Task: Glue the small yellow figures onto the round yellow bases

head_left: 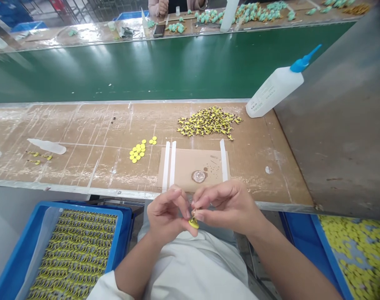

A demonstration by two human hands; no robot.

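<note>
In front of my lap, my left hand (169, 212) pinches a small yellow disc (193, 223) between thumb and fingers. My right hand (225, 206) is closed over the disc, its thumb and forefinger gripping a tiny piece at the disc's top; fingertips mostly hide this piece. Just beyond my hands, a round lump of brownish-white paste (198, 176) sits on a taped cardboard sheet (183, 166). Behind the sheet lies a heap of small yellow-and-dark-brown pieces (207, 121). Several loose yellow discs (137, 151) are spread to the left of it.
A white bottle with a blue nozzle (275, 91) leans at right near a metal panel (336, 125). Blue trays (119, 241) flank me below the table edge. A clear nozzle-shaped piece (47, 146) lies far left. Across the green belt (130, 71), another person's hand (163, 7) shows.
</note>
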